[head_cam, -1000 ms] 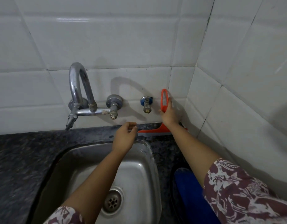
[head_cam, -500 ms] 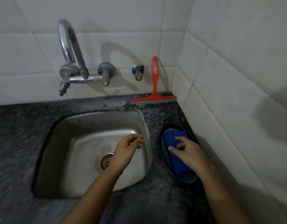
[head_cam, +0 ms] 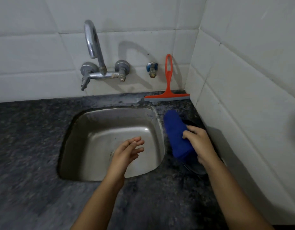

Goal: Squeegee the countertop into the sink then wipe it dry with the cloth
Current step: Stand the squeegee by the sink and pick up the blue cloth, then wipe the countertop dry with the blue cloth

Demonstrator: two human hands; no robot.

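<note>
Head view, right hand [head_cam: 200,145] gripping blue cloth [head_cam: 176,135] just right of sink [head_cam: 97,130], left hand [head_cam: 128,151] hovering slack-fingered and empty over sink, orange squeegee [head_cam: 168,95] standing against wall [head_cam: 43,72] behind sink's right corner

Released the squeegee [head_cam: 168,90], now left propped against the wall at the back of the tabletop; dropped the right grip [head_cam: 200,143] onto the blue cloth [head_cam: 175,130], closed round it and lifted it off the black dish [head_cam: 196,170]; drew the left grip [head_cam: 126,151] back over the sink [head_cam: 97,130], fingers straightened
</note>
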